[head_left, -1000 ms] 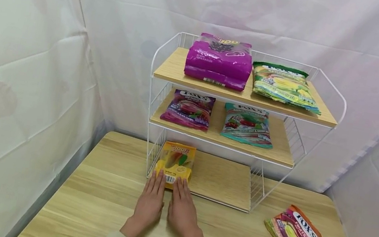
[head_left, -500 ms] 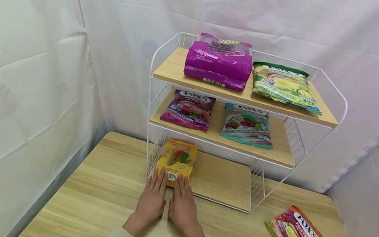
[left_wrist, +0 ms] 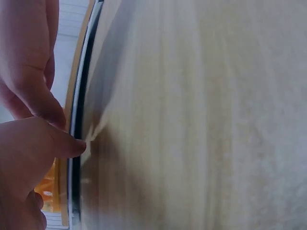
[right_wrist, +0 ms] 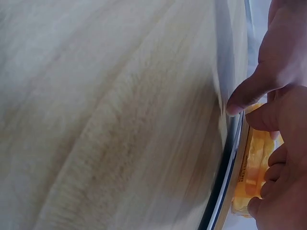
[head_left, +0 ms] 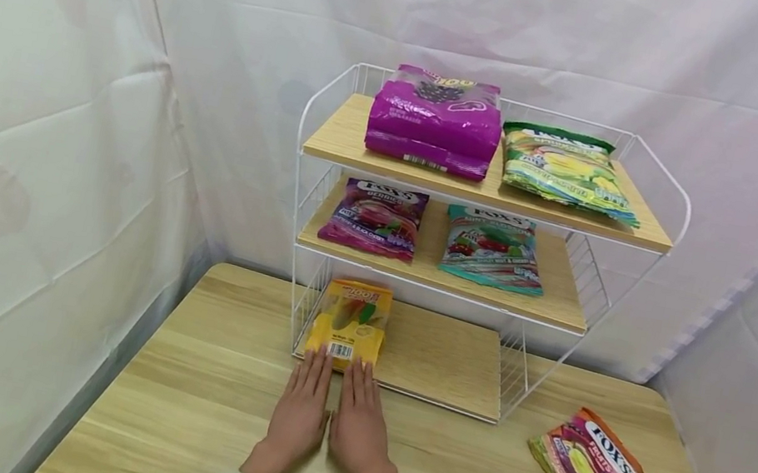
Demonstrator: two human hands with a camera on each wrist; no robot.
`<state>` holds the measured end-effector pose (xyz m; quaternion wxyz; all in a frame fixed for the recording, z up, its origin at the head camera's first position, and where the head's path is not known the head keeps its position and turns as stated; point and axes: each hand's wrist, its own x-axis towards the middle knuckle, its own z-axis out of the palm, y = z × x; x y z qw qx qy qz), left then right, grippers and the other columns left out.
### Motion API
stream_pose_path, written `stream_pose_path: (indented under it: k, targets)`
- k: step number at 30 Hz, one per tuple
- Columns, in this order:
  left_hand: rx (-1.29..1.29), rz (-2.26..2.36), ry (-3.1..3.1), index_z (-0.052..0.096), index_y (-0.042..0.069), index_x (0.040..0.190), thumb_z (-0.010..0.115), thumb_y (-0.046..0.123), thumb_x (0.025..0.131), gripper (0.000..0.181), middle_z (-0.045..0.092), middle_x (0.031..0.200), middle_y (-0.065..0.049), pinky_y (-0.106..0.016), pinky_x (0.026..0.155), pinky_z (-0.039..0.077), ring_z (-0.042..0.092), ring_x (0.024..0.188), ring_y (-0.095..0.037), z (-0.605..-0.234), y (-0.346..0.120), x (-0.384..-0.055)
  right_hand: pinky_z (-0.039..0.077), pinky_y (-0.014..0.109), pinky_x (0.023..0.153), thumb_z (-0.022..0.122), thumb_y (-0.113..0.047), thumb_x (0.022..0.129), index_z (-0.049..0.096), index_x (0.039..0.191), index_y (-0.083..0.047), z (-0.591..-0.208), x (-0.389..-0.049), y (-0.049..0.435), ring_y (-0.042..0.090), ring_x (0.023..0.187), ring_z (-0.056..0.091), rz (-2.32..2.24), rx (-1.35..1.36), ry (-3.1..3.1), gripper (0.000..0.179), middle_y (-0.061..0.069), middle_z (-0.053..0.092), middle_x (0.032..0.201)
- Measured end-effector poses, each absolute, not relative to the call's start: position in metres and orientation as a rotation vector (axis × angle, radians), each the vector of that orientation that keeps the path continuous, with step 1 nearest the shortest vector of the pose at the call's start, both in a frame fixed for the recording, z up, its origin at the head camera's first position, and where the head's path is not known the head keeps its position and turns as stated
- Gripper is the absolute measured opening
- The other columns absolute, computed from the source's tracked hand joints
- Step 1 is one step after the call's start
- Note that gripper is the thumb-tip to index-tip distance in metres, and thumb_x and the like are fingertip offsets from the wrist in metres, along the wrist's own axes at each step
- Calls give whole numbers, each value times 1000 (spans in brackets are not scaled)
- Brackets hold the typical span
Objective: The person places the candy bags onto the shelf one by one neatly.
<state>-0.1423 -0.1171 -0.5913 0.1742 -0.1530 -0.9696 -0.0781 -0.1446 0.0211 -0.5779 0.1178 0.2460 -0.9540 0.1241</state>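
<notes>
A yellow snack bag with a mango picture (head_left: 351,320) lies at the left end of the rack's bottom shelf (head_left: 444,360). My left hand (head_left: 299,417) and right hand (head_left: 360,429) lie side by side in front of it, fingers straight and pointing forward. Their fingertips are right at the bag's front edge, below the barcode. In the right wrist view, part of the yellow-orange bag (right_wrist: 254,165) shows beyond the shelf edge, past the hands and thumbs. Only a small orange piece of the bag (left_wrist: 48,187) shows in the left wrist view.
A white wire rack (head_left: 301,206) has purple (head_left: 435,124) and green-yellow (head_left: 567,171) bags on top. Its middle shelf holds a berry candy bag (head_left: 376,219) and a teal candy bag (head_left: 493,248). A fruit candy bag (head_left: 588,468) lies on the wooden table (head_left: 182,405), right.
The yellow bag has shifted slightly back on the bottom shelf. Both hands first moved slightly forward with it, then drew back a little, baring more of its front.
</notes>
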Motion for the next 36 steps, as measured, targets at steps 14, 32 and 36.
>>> stream_pose_path:
  k: [14, 32, 36]
  targets:
    - [-415, -277, -2770, 33, -12, 141, 72, 19, 82, 77, 23, 151, -28, -53, 109, 30, 22, 138, -44, -592, -113, -147, 29, 50, 110, 61, -17, 91, 35, 143, 8, -580, -148, 24, 39, 141, 18, 416, 721, -2821, 64, 23, 23, 153]
    - [-482, -562, -2674, 40, -14, 137, 69, 11, 85, 65, 36, 144, -29, -58, 106, 31, 31, 134, -45, -589, -103, -122, 33, 54, 105, 66, -13, 89, 36, 142, 8, -571, -116, 56, 41, 137, 28, 876, 630, -2776, 65, 26, 26, 151]
    - [-558, -727, -2627, 43, -14, 135, 69, 7, 85, 60, 40, 141, -29, -58, 104, 33, 35, 131, -46, -589, -90, -114, 36, 53, 103, 65, -10, 89, 38, 142, 6, -571, -108, 78, 40, 136, 30, 950, 519, -2755, 61, 24, 27, 151]
